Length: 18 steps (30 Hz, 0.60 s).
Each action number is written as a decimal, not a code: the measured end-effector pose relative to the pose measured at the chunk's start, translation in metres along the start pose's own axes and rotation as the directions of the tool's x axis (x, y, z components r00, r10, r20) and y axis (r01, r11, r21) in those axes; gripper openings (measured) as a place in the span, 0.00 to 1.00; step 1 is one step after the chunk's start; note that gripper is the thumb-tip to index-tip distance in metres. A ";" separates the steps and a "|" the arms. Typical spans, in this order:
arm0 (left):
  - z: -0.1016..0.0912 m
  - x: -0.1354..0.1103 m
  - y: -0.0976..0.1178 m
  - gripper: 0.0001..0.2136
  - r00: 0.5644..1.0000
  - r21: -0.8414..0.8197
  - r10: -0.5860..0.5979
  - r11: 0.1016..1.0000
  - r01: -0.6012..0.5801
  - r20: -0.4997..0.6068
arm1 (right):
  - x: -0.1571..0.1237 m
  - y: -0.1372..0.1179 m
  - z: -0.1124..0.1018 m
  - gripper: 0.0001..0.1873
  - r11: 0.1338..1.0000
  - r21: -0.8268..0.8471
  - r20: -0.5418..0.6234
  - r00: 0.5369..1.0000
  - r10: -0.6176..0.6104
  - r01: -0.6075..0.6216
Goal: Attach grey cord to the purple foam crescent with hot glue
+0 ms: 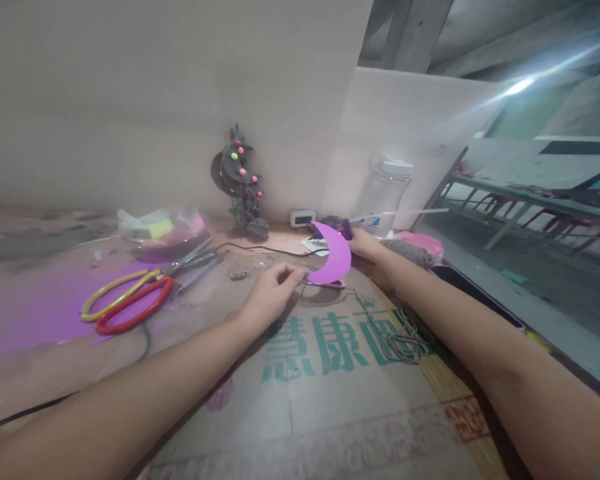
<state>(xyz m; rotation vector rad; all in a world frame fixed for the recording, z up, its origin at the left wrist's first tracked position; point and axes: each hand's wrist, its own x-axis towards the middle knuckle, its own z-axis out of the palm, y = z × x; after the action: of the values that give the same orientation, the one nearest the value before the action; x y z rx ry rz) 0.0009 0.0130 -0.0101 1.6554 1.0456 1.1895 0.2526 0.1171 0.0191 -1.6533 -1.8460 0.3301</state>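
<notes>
My left hand (275, 293) pinches the lower tip of a purple crescent moon cutout (336, 257) between thumb and fingers. The crescent stands up above the table, its other tip pointing up and left. My right hand (364, 244) reaches behind it to a dark object with a purple part (344, 230); its fingers are mostly hidden, so its grip is unclear. Beneath that object lies a white card (316, 247), and a black cord (270, 249) runs toward it. Just under the crescent, a thin pinkish-edged item (336, 285) is partly covered.
Scissors with yellow and red handles (135, 303) lie left on purple sheet material. A dark crescent ornament with coloured beads (237, 170) stands at the back, near a small white digital clock (303, 219) and a clear bottle (387, 193). Grey string (403, 340) and a phone (475, 293) lie right.
</notes>
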 end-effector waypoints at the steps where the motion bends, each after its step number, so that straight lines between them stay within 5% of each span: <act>1: 0.000 0.000 0.000 0.13 1.000 -0.003 0.001 1.000 -0.001 -0.004 | -0.003 0.001 -0.003 0.22 1.000 -0.018 -0.007 1.000 -0.015 0.015; 5: 0.000 0.000 0.000 0.13 1.000 -0.033 0.000 0.999 -0.001 -0.028 | -0.031 0.002 -0.013 0.26 0.991 -0.072 -0.094 0.989 -0.116 0.109; 9: 0.000 0.000 0.002 0.13 0.999 -0.053 0.012 0.998 -0.014 -0.035 | -0.082 -0.010 -0.018 0.18 0.969 -0.117 -0.137 0.963 -0.231 0.216; 14: -0.001 -0.001 0.002 0.12 0.999 -0.071 0.023 0.997 -0.025 -0.040 | -0.135 -0.046 -0.009 0.16 0.832 -0.168 0.170 0.846 -0.505 0.530; 18: -0.001 -0.001 0.003 0.12 0.999 -0.055 0.025 0.998 -0.027 -0.043 | -0.148 -0.070 0.012 0.20 0.803 -0.169 0.280 0.809 -0.517 0.571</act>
<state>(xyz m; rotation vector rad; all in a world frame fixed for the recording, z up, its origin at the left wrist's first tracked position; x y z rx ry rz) 0.0001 0.0116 -0.0070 1.6116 1.0109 1.2650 0.1913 -0.0346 0.0080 -1.1730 -2.5235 0.0293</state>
